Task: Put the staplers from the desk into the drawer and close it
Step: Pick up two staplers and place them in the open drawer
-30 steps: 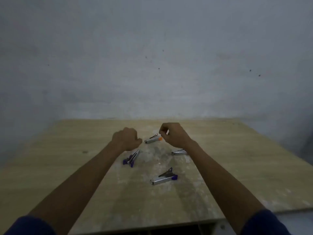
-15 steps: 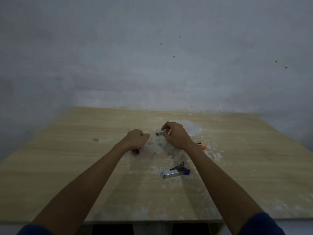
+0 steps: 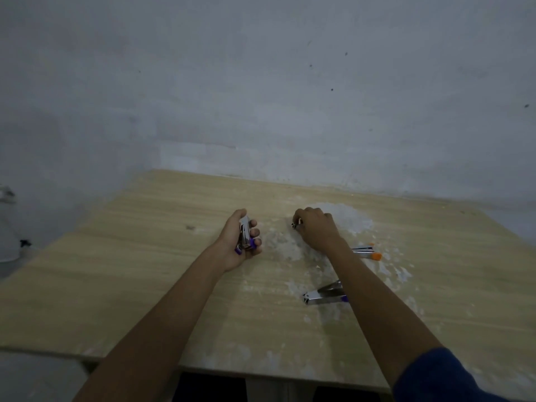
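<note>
My left hand (image 3: 232, 242) is turned palm up over the wooden desk (image 3: 145, 271) and is shut on a silver stapler with purple ends (image 3: 245, 232). A little to its right, my right hand (image 3: 317, 232) rests knuckles up, closed around a small silver stapler whose dark tip (image 3: 295, 225) pokes out on the left. An orange-tipped stapler (image 3: 366, 252) lies just right of my right forearm, partly hidden by it. Another silver stapler with a purple end (image 3: 324, 295) lies nearer the front, half open. No drawer shows.
White powdery smears (image 3: 348, 219) cover the desk's middle. A grey wall stands close behind the desk. Dark gaps (image 3: 208, 387) show under the front edge. A pale object (image 3: 7, 227) sits off the desk's left side.
My left hand has lifted the purple-ended stapler off the desk and rolled palm up. My right hand keeps its stapler, which is now almost hidden in it. The view has swung left.
</note>
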